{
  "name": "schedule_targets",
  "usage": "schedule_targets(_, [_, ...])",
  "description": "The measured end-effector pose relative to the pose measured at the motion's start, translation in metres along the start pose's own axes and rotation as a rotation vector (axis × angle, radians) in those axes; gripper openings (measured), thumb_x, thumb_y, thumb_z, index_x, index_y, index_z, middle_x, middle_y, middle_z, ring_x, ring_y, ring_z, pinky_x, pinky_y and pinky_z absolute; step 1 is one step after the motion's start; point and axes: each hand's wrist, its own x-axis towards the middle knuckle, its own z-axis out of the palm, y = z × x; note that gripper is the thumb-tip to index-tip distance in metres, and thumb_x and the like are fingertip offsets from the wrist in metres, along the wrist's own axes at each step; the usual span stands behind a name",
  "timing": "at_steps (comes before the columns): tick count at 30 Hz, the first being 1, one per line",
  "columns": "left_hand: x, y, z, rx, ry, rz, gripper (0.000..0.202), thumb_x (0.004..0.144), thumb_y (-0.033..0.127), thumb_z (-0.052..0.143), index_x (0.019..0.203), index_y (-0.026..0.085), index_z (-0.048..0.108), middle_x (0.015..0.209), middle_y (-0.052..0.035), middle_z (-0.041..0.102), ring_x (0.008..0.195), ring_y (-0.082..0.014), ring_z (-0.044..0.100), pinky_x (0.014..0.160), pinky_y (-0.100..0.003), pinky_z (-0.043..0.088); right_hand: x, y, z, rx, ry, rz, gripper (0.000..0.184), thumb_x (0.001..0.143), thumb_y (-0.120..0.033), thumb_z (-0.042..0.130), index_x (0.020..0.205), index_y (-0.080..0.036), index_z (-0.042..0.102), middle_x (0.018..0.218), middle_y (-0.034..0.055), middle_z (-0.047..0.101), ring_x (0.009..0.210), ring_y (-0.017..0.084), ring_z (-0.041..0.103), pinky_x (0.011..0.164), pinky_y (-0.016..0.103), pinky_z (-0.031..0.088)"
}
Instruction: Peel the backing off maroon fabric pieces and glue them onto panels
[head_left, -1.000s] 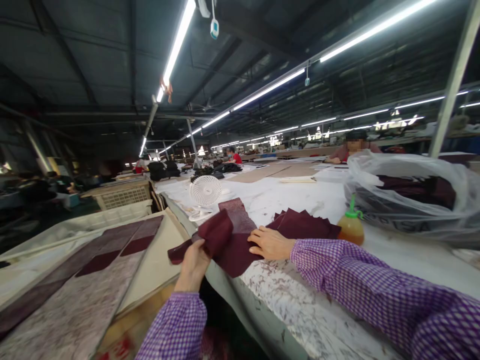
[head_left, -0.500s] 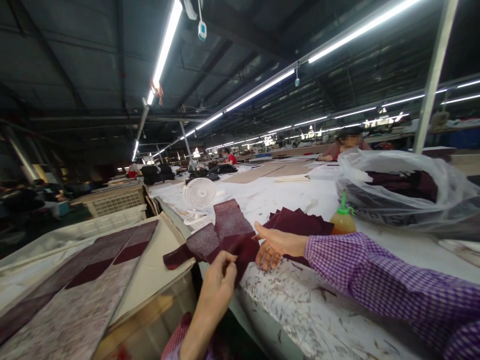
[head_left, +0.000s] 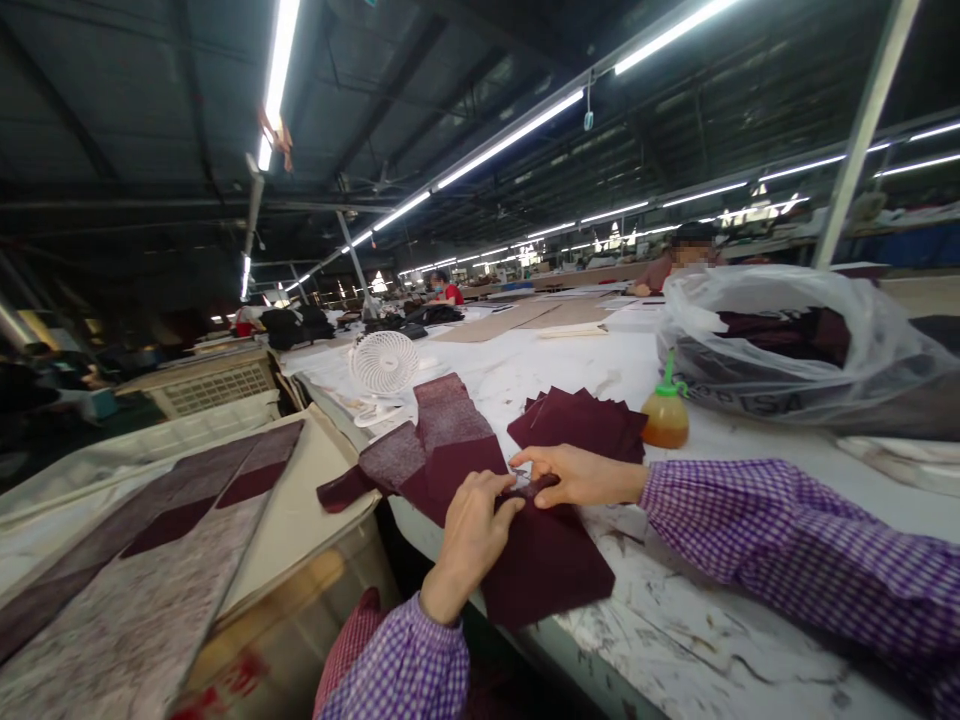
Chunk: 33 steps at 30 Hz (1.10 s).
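Note:
A dark maroon fabric piece (head_left: 544,565) lies at the near edge of the white, stained work table (head_left: 675,620). My left hand (head_left: 472,525) presses and pinches its upper edge. My right hand (head_left: 574,472) pinches the same edge just to the right, fingers closed on the cloth. More maroon pieces (head_left: 442,440) trail off to the left over the table edge. A fanned stack of maroon squares (head_left: 581,420) sits just behind my right hand. Both sleeves are purple checked.
A small white fan (head_left: 384,365) stands behind the cloth. An amber squeeze bottle with green cap (head_left: 665,420) sits next to a clear plastic bag of fabric (head_left: 795,345). A board with maroon strips (head_left: 150,540) lies at left. Other people work at far tables.
Both hands came together on the near maroon piece. It now lies flat at the table edge. The left hand moved right from the hanging strip; the right hand closed.

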Motion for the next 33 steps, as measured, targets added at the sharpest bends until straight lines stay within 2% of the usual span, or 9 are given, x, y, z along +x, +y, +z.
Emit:
schedule_targets(2, [0.004,-0.003,0.009,0.075,-0.033,-0.005,0.019,0.084,0.017,0.052,0.092,0.022,0.069,0.085,-0.0028,0.063,0.087,-0.0191,0.054,0.08,-0.031,0.042,0.0,0.004,-0.006,-0.228,0.064,-0.012,0.051,0.073,-0.014,0.062,0.123,-0.013,0.051,0.088,0.0043,0.067,0.08,0.017,0.06,0.073,0.028,0.042])
schedule_targets(4, [0.005,-0.004,0.014,0.125,-0.026,0.016,0.022,0.085,0.015,0.05,0.09,0.023,0.07,0.083,-0.0025,0.061,0.085,-0.018,0.053,0.077,-0.029,0.042,-0.002,0.01,-0.014,-0.363,0.127,-0.002,0.036,0.076,-0.014,0.058,0.113,-0.015,0.059,0.083,0.0032,0.068,0.077,0.017,0.06,0.071,0.027,0.042])
schedule_targets(6, [0.003,-0.004,0.016,0.151,-0.015,0.035,0.024,0.085,0.014,0.049,0.093,0.023,0.07,0.084,-0.0026,0.059,0.085,-0.0175,0.052,0.076,-0.028,0.041,-0.003,0.015,-0.024,-0.391,0.15,-0.024,0.023,0.08,-0.015,0.053,0.1,-0.016,0.065,0.082,0.0031,0.069,0.076,0.016,0.061,0.071,0.026,0.042])
schedule_targets(8, [0.003,-0.005,0.016,0.162,-0.025,0.045,0.025,0.086,0.013,0.048,0.097,0.024,0.069,0.083,-0.0024,0.058,0.083,-0.0172,0.051,0.075,-0.028,0.041,-0.004,0.017,-0.031,-0.39,0.145,-0.079,0.019,0.082,-0.017,0.052,0.093,-0.016,0.068,0.087,0.0044,0.068,0.077,0.015,0.061,0.071,0.025,0.042])
schedule_targets(11, [0.003,-0.005,0.014,0.163,-0.036,0.055,0.026,0.086,0.014,0.048,0.099,0.024,0.068,0.084,-0.0024,0.058,0.083,-0.0171,0.051,0.075,-0.027,0.041,-0.004,0.016,-0.033,-0.433,0.106,-0.142,0.02,0.083,-0.019,0.052,0.093,-0.016,0.069,0.087,0.0057,0.066,0.074,0.015,0.06,0.069,0.025,0.042])
schedule_targets(15, [0.003,-0.005,0.014,0.171,-0.039,0.064,0.026,0.087,0.014,0.047,0.1,0.024,0.068,0.084,-0.0026,0.057,0.084,-0.0169,0.05,0.075,-0.027,0.04,-0.004,0.015,-0.027,-0.492,0.059,-0.155,0.02,0.083,-0.018,0.05,0.089,-0.016,0.069,0.084,0.0056,0.064,0.069,0.014,0.058,0.066,0.024,0.042])
schedule_targets(25, [0.003,-0.007,0.015,0.182,-0.037,0.073,0.026,0.089,0.016,0.045,0.1,0.023,0.067,0.084,-0.0025,0.056,0.084,-0.0172,0.049,0.075,-0.028,0.04,-0.003,0.02,-0.018,-0.572,0.089,-0.165,0.011,0.082,-0.02,0.052,0.083,-0.018,0.064,0.084,0.0021,0.062,0.068,0.012,0.054,0.061,0.023,0.038])
schedule_targets(28, [0.001,-0.008,0.015,0.223,-0.054,0.105,0.031,0.091,0.015,0.039,0.099,0.024,0.068,0.084,-0.003,0.055,0.082,-0.0166,0.048,0.073,-0.028,0.04,-0.004,0.023,-0.012,-0.717,0.108,-0.281,0.018,0.088,-0.019,0.045,0.084,-0.017,0.062,0.083,0.0035,0.059,0.074,0.014,0.053,0.064,0.025,0.038])
schedule_targets(33, [0.0,-0.006,0.009,0.331,-0.14,0.151,0.036,0.092,0.014,0.034,0.104,0.026,0.065,0.091,-0.0037,0.054,0.084,-0.0168,0.045,0.073,-0.029,0.039,-0.007,0.023,-0.003,-0.992,0.067,-0.47,0.024,0.093,-0.016,0.038,0.086,-0.016,0.061,0.086,0.0069,0.058,0.079,0.017,0.047,0.067,0.03,0.038])
